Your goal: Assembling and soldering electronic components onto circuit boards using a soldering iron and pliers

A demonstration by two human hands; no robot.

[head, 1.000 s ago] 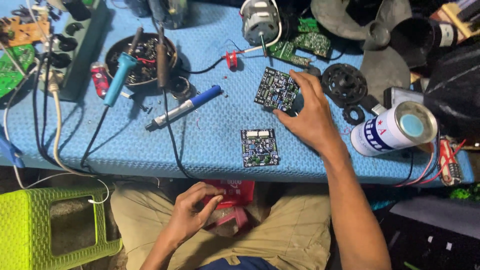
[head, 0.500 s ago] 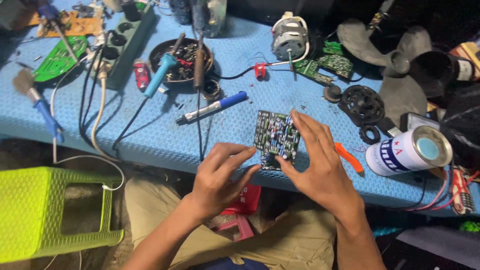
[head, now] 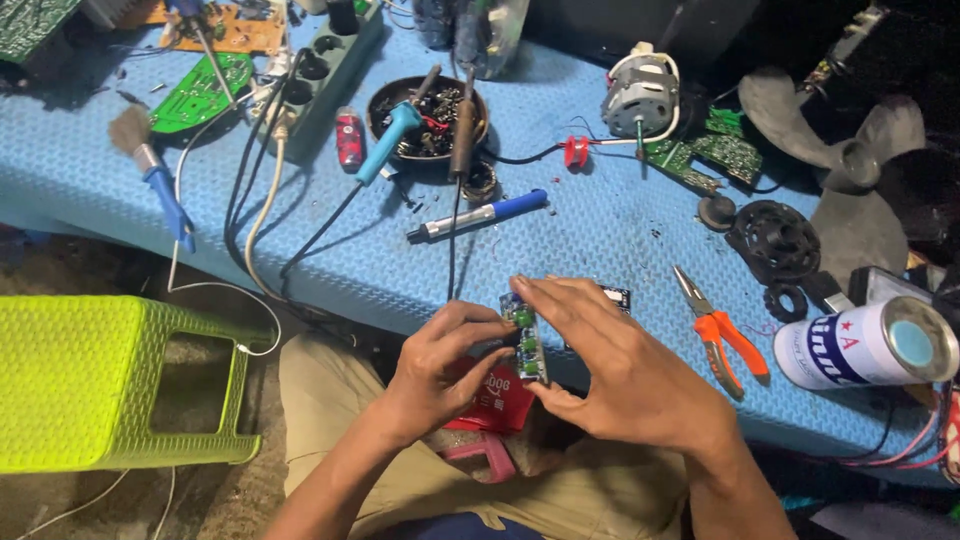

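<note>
My left hand (head: 440, 365) and my right hand (head: 610, 370) together hold a small green circuit board (head: 527, 340), turned on edge above my lap at the front edge of the blue mat (head: 600, 240). Left fingers pinch its left side; the right hand wraps its right side from above. A second small dark board (head: 612, 296) lies on the mat, partly hidden behind my right hand. A red packet (head: 493, 398) rests on my lap under the hands.
Orange-handled pliers (head: 722, 333) and a white-and-blue can (head: 868, 345) lie right. A blue pen-like tool (head: 478, 215), a bowl of parts (head: 428, 115) with soldering irons, a motor (head: 640, 92), a power strip (head: 325, 62) and a brush (head: 152, 170) sit behind. A lime stool (head: 110, 380) stands left.
My view moved left and closer. The board has been lifted from flat on the mat and tilted on edge between both hands, which drew together toward my lap.
</note>
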